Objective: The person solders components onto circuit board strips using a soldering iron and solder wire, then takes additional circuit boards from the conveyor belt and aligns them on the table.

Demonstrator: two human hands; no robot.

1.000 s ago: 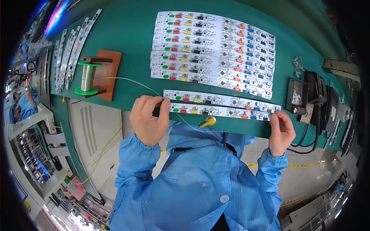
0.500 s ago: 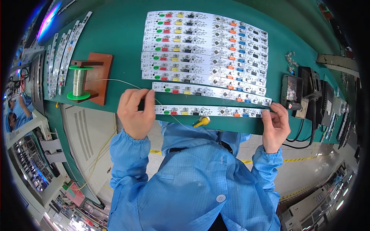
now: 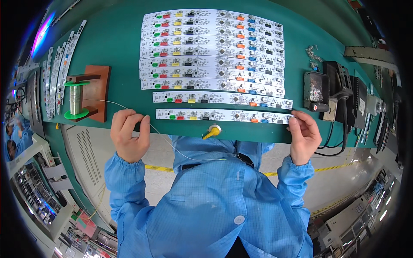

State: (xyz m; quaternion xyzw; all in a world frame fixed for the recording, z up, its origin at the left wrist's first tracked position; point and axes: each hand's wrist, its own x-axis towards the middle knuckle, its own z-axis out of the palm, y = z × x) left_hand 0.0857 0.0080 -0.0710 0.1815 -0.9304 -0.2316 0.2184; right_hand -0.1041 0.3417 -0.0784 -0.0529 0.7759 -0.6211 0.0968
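Note:
A long white circuit board strip (image 3: 223, 115) with coloured parts lies nearest the bench's front edge. At its right end, the thumb and fingers of my right hand (image 3: 305, 135) pinch it. My left hand (image 3: 130, 135) is beyond the strip's left end, apart from it, with fingers curled and thumb raised. Thin solder wire (image 3: 172, 147) runs from a spool (image 3: 76, 99) past my left thumb and fingertips, its free end hanging over my lap; the hand partly hides it. A second strip (image 3: 221, 99) lies just behind the first, and several more (image 3: 213, 51) form a row farther back.
The spool sits on a brown stand (image 3: 99, 92). More strips (image 3: 64, 64) lie at far left. To the right are a dark box of scraps (image 3: 316, 90), a black device (image 3: 337, 77) with cables and small metal parts (image 3: 313, 53). A yellow plug (image 3: 211, 132) sits at the front edge.
My left hand has come off the strip's left end and moved left and nearer me. The nearest strip lies closer to the one behind it. The whole view has shifted slightly.

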